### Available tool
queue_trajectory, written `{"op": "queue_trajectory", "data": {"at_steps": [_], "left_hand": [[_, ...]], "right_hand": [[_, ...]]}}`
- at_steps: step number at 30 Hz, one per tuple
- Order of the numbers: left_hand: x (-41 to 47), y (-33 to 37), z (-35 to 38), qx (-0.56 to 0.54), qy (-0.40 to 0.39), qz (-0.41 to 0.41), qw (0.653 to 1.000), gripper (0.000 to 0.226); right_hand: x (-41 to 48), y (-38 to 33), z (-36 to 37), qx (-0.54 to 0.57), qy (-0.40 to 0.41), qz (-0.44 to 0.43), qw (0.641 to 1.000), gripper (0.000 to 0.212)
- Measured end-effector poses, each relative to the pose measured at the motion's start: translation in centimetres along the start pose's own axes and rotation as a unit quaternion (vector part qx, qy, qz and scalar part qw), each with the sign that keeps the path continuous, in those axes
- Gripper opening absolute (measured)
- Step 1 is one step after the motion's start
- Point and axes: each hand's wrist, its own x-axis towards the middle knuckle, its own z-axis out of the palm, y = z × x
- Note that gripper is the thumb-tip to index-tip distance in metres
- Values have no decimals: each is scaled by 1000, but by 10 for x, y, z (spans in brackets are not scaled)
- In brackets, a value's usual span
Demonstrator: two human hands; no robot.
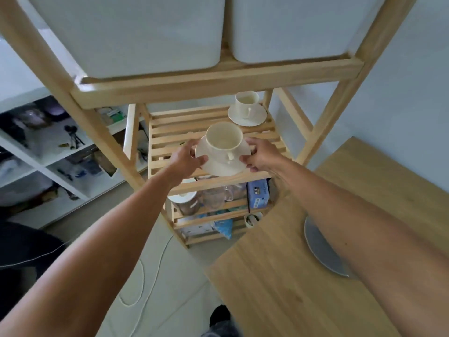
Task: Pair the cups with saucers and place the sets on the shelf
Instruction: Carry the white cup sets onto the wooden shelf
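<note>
A cream cup [223, 139] stands upright on a cream saucer [218, 166], handle toward me. My left hand [187, 156] grips the saucer's left rim and my right hand [260, 154] grips its right rim. The set is held over the front of the slatted wooden shelf [170, 132], near its front rail; I cannot tell whether it touches the slats. A second cream cup [246, 100] sits on its saucer [257, 117] at the shelf's back right corner.
Two white bins [136, 32] fill the tier above the shelf. Lower tiers hold glassware [213, 198], a blue box [258, 193] and packets. A wooden table [279, 276] with a grey disc [318, 249] lies at right. White cubby shelving [48, 152] stands at left.
</note>
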Motion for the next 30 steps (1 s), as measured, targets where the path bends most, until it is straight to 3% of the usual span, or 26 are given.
{"op": "queue_trajectory", "data": {"at_steps": [7, 13, 19, 30], "left_hand": [[62, -38, -8, 2, 23, -11, 1000, 50], [98, -54, -10, -53, 31, -47, 997, 52], [137, -55, -19, -67, 94, -67, 991, 50], [194, -62, -36, 7, 186, -94, 978, 42]], "right_hand": [[81, 0, 26, -39, -26, -12, 999, 68], [128, -1, 41, 15, -50, -15, 999, 68], [169, -16, 46, 29, -40, -23, 999, 67], [226, -40, 66, 4, 18, -31, 999, 36]]}}
